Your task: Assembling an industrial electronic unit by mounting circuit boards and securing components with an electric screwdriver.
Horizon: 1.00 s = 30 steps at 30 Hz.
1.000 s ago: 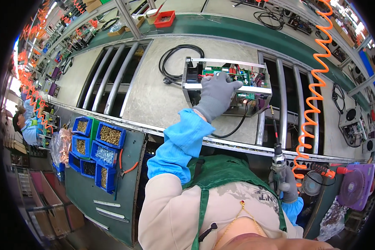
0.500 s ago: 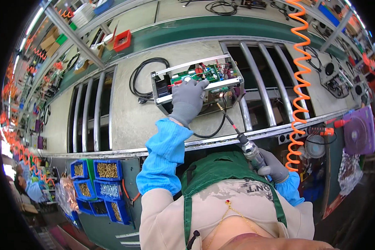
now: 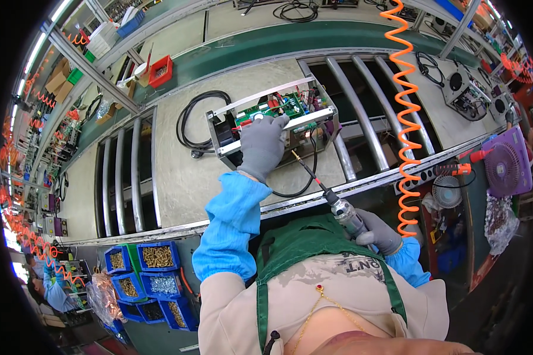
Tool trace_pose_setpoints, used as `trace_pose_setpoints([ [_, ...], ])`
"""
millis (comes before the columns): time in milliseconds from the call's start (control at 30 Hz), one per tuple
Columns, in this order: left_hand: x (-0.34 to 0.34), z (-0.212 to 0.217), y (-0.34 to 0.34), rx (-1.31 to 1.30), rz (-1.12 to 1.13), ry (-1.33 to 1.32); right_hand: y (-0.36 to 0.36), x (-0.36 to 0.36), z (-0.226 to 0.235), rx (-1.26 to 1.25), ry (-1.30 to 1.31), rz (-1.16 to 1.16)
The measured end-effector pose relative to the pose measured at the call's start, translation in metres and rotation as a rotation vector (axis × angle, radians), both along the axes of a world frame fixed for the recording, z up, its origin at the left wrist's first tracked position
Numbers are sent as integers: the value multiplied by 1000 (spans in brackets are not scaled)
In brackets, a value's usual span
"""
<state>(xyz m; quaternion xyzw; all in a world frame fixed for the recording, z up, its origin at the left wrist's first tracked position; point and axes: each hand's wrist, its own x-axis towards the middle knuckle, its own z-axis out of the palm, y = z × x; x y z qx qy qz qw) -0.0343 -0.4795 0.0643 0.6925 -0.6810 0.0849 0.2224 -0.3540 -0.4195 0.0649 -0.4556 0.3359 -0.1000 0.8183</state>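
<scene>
An open metal chassis (image 3: 314, 118) with a green circuit board (image 3: 257, 110) inside lies on the metal worktop. My left hand (image 3: 262, 145), in a grey glove, is closed over its near rail, fingertips reaching in beside the board. In my gloved right hand (image 3: 382, 234) is a power screwdriver (image 3: 344, 214), gripped around its body low at the right. The long bit points up and left toward the chassis's near side. At the bit's end is a small brass-coloured piece (image 3: 295, 155), apart from my left hand; whether it touches the chassis I cannot tell.
A black cable (image 3: 186, 127) coils left of the chassis. Metal rollers (image 3: 361, 118) flank the worktop plate. An orange coiled hose (image 3: 405, 118) hangs at the right. Blue bins of screws (image 3: 158, 256) stand lower left. A red bin (image 3: 160, 71) is at the back; a purple fan (image 3: 506, 163) stands right.
The whole view has shifted slightly. The screwdriver's bit has moved left along the chassis's near side, with my right hand following. My left hand stays on the rail.
</scene>
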Motion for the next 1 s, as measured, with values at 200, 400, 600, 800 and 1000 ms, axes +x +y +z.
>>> trace_pose_setpoints([
  [200, -1, -4, 2, -70, -15, -53, -2, 1, -4, -25, 45, 36],
  [400, 7, 3, -1, 13, -118, 72, -7, 12, -3, -3, 29, -22],
  [600, 17, 2, -4, 39, -213, 136, -11, 36, -3, -70, 106, -100],
  [800, 13, 11, -1, 88, -191, 164, -11, 44, -15, -62, 50, -104],
  [1000, 13, 10, 0, 90, -164, 156, -3, 48, -33, -430, 127, -134],
])
